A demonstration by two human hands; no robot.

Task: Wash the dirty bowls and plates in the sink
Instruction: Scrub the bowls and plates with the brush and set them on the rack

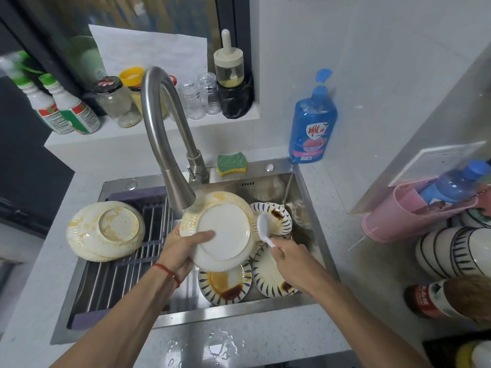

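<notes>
Head view:
left hand (186, 247): closed on the white plate (224, 232); the plate is held tilted, underside up, over the sink (305, 181), just under the faucet (170, 144).
right hand (288, 254): clamped on the handle of a white spoon (263, 228); spoon head touches the plate's right rim.
below the grip: stained patterned plates (225, 284) lie in the basin, sauce visible.
left of the grip: an upturned stained bowl (106, 232) is set on the rack (127, 264).
behind: sponge (231, 163) on the sink ledge, blue soap bottle (313, 123) to its right.
</notes>
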